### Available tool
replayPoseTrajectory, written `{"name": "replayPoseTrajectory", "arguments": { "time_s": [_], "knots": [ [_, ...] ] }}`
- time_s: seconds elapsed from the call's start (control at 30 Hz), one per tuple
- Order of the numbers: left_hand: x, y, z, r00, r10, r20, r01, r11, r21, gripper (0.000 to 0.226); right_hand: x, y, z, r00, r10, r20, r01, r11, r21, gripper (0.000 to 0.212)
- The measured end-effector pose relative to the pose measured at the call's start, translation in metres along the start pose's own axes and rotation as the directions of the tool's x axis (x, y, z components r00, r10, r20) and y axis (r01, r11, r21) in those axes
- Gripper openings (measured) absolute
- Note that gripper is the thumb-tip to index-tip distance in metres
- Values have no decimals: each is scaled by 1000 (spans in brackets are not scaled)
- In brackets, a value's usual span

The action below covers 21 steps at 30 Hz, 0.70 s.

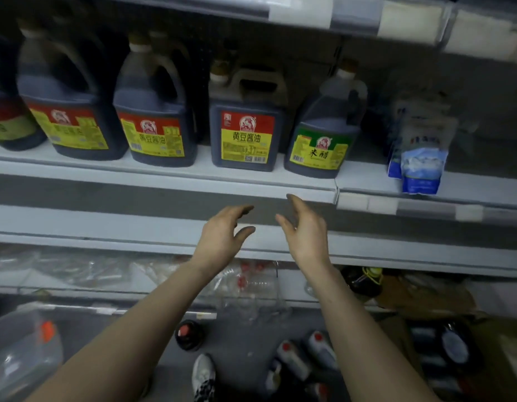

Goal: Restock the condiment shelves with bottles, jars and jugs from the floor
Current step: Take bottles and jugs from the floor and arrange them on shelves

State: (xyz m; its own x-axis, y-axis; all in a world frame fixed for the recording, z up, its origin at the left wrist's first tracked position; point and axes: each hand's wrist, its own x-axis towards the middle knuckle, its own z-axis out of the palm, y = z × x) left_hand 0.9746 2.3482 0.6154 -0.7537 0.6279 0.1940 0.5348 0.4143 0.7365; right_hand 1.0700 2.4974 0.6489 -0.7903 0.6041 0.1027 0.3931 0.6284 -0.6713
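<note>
Several dark soy sauce jugs stand in a row on the white shelf (164, 172); the squarest one (245, 123) has a red and yellow label. Right of it stands a green-labelled vinegar jug (321, 134). My left hand (222, 236) and my right hand (303, 230) hover below the shelf edge, palms facing each other, fingers relaxed and holding nothing. On the floor lie several dark bottles with red caps (292, 358) and one upright dark bottle (189, 335).
Blue and white bags (422, 166) sit on the shelf at the right. A lower shelf holds clear plastic wrapping (245, 282) and a dark jug (361, 281). A clear plastic bin (22, 349) stands at lower left. My shoe (203, 372) is on the grey floor.
</note>
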Motion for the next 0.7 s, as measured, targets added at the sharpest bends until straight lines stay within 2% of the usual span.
{"name": "replayPoseTrajectory", "arguments": {
  "time_s": [0.17,0.3,0.37,0.6,0.7],
  "knots": [
    [-62,23,47,997,-36,69,38,999,-33,44,-68,49,-19,995,96,-1,-96,995,15,53],
    [-107,28,86,988,-3,157,4,1000,-10,45,-122,94,-21,990,139,-13,-139,990,-3,51],
    [-127,26,104,976,-3,217,3,1000,4,45,-146,116,-19,982,189,25,-189,982,-10,52],
    [-186,8,158,899,-52,434,34,998,50,50,-220,187,3,889,425,172,-423,905,-51,53],
    [-206,-8,180,865,-77,496,49,996,69,52,-246,214,18,846,480,234,-478,876,-70,55]
  ]
}}
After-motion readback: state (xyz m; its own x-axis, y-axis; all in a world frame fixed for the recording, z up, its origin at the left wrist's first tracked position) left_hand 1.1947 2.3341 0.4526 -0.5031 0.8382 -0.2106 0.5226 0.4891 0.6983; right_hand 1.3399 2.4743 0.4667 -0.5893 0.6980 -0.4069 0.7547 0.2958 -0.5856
